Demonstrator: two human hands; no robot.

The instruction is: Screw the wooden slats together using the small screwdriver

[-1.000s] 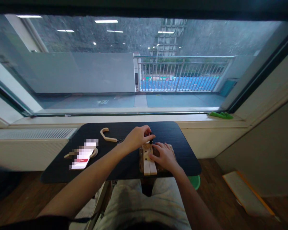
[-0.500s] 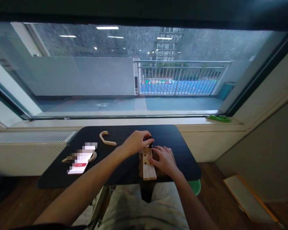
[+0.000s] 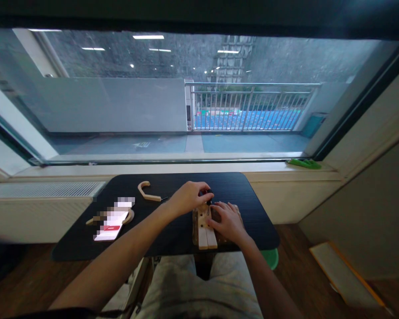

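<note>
A small wooden assembly (image 3: pixel 203 228) of pale slats with holes lies on the black table (image 3: pixel 159 235) in front of me. My left hand (image 3: pixel 188 197) is pinched round a small black-handled tool (image 3: pixel 209 195) that stands upright over the far end of the assembly. My right hand (image 3: pixel 228 219) lies flat on the right part of the assembly, fingers stretched out and pressing it down.
A curved wooden piece (image 3: pixel 146 191) lies at the table's far left-middle. A white and red booklet (image 3: pixel 110 221) rests on another curved wooden part near the left edge. A green object (image 3: pixel 304 163) sits on the window sill. A green stool (image 3: pixel 271 257) shows under the table.
The camera view shifted slightly. Both hands stay on the wooden assembly, the left still pinching the black tool.
</note>
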